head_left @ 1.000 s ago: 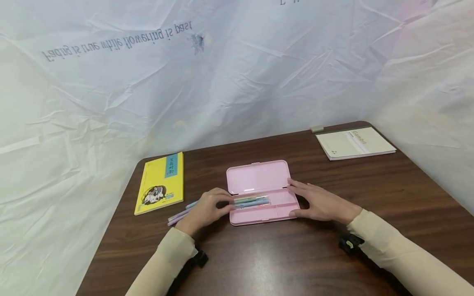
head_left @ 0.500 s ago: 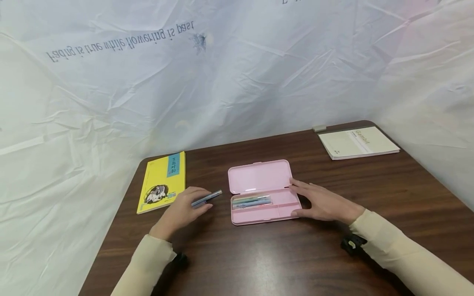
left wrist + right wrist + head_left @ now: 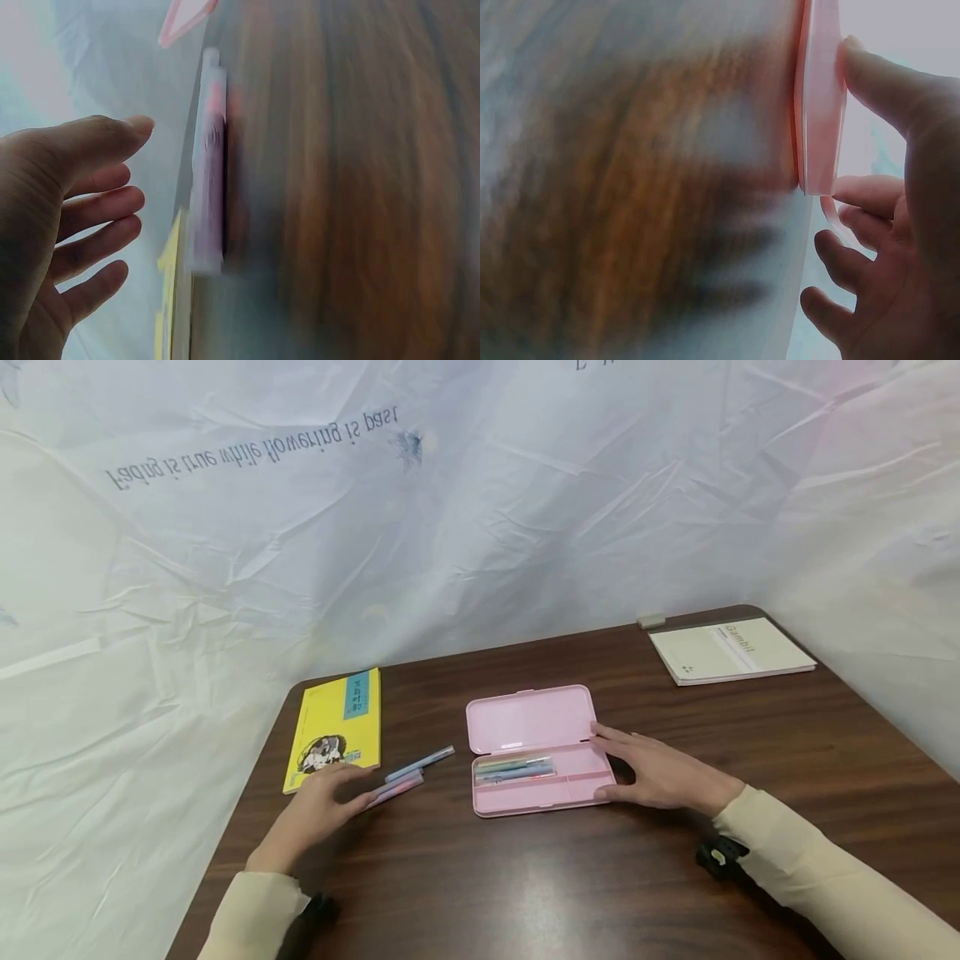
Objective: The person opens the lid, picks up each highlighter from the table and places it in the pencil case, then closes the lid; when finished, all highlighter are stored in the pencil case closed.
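Your pink pencil case (image 3: 543, 797) lies open on the dark wood-grain tabletop (image 3: 600, 885), at the centre of the clock in the head view. Its glossy, shallow lid (image 3: 528, 720) is folded back toward 12 o'clock. Inside, a full-length rear compartment sits behind a front strip, which a short divider splits into a long left part and a small right one. Slim green, yellow and blue pens (image 3: 513, 768) lie under clear plastic in the rear compartment, toward its 9 o'clock end.

Your right hand (image 3: 654, 770) grips the case's 3 o'clock end, thumb at the front edge and fingers behind. Your left hand (image 3: 318, 810) has its fingers loosely spread and holds nothing; it is just beside the loose pens at 9 o'clock, a pale blue pen (image 3: 420, 763) and purple pens (image 3: 396, 787). The left wrist view is blurred, so any lettering on them can't be made out.

At 2 o'clock a cream notebook (image 3: 731, 652) reads "Gambit". Beyond your left hand, a yellow book (image 3: 333, 718) bears a blue title panel and a round black-and-white drawing. Between 10 and 11 o'clock, the white sheet (image 3: 480, 543) carries flipped lettering: "Fading is true while flowering is past".
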Demonstrator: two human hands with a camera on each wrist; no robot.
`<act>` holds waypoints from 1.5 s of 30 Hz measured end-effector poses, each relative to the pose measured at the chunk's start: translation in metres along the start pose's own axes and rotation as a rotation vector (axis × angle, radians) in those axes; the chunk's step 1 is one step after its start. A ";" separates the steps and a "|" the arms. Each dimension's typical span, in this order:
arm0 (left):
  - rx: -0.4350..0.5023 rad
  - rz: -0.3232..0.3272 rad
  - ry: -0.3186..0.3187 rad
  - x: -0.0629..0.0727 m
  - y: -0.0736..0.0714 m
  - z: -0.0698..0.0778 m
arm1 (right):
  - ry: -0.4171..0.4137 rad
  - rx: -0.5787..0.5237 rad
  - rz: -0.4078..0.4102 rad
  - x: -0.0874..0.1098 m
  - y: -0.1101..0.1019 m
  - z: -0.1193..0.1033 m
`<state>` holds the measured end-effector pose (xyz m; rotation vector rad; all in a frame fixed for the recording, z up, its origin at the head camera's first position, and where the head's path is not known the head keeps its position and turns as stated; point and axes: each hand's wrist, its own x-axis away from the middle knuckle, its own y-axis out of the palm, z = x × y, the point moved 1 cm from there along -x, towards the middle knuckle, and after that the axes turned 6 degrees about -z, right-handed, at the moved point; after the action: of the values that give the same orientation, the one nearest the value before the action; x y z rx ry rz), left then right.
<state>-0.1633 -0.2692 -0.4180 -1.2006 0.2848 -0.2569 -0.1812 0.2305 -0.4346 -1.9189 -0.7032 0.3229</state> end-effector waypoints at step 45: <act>0.042 0.053 -0.026 0.030 0.016 -0.031 | -0.012 -0.007 0.007 -0.002 0.002 0.004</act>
<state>-0.1459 -0.3012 -0.4459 -1.1529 0.2864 -0.2004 -0.1839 0.2314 -0.4381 -1.9280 -0.7066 0.3372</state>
